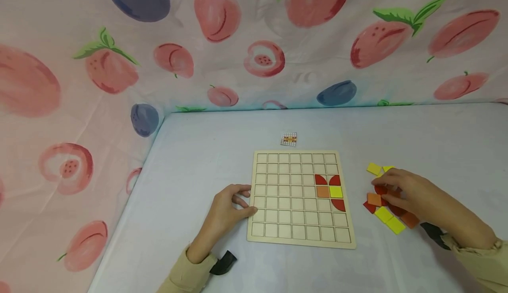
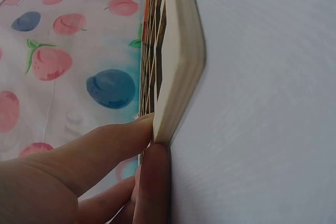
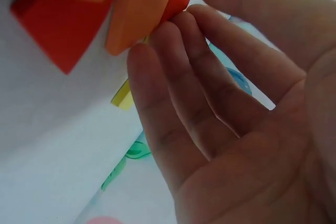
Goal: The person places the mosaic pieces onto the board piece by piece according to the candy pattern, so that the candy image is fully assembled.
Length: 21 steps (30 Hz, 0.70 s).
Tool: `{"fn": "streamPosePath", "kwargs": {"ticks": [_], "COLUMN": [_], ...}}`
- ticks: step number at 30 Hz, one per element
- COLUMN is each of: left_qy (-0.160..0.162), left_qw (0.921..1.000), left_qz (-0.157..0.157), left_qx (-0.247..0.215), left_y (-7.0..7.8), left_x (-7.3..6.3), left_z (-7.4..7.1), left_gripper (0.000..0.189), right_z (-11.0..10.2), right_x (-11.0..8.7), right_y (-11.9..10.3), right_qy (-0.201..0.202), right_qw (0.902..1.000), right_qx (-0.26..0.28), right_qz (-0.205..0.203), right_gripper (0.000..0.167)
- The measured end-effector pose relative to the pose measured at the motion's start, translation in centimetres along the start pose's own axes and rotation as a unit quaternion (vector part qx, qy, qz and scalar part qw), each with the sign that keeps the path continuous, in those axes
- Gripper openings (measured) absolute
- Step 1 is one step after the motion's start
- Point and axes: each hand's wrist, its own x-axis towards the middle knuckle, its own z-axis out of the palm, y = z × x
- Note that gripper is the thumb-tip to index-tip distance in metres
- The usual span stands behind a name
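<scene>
A square wooden grid board (image 1: 291,233) lies flat on the table. My left hand (image 1: 227,209) pinches its left edge, thumb on the rim; the left wrist view shows the thumb (image 2: 113,142) and a finger at the board's pale edge (image 2: 184,66). On the board's right side sit three red rounded pieces (image 1: 338,205), an orange square (image 1: 323,191) and a yellow square (image 1: 336,191). My right hand (image 1: 412,194) reaches over loose tiles, fingertips at a red piece (image 1: 379,190). In the right wrist view, its extended fingers (image 3: 168,93) touch orange and red tiles (image 3: 139,14).
A small printed pattern card (image 1: 289,139) lies behind the board. More yellow tiles (image 1: 390,220), an orange tile (image 1: 374,199) and red pieces lie beside the right hand. A fruit-print cloth (image 1: 222,64) hangs behind and left of the white table.
</scene>
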Motion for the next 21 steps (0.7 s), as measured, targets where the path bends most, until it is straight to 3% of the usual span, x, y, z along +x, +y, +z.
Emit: {"fn": "streamPosePath", "kwargs": {"ticks": [6, 17, 21], "left_qy": [0.000, 0.001, 0.001], "left_qw": [1.0000, 1.0000, 1.0000], "left_qz": [0.001, 0.001, 0.001], "left_qx": [0.001, 0.001, 0.000], "left_y": [0.01, 0.06, 0.06], "left_x": [-0.02, -0.05, -0.05], "left_z": [0.01, 0.06, 0.04], "left_gripper": [0.052, 0.052, 0.052], "right_z": [0.09, -0.19, -0.28], "right_x": [0.18, 0.25, 0.20], "right_y": [-0.06, -0.68, -0.77], "right_qy": [0.005, -0.018, -0.012], "right_qw": [1.0000, 0.9979, 0.9982], "right_qx": [-0.001, 0.029, 0.036], "right_qz": [0.003, 0.056, 0.046], "right_gripper": [0.029, 0.029, 0.028]}}
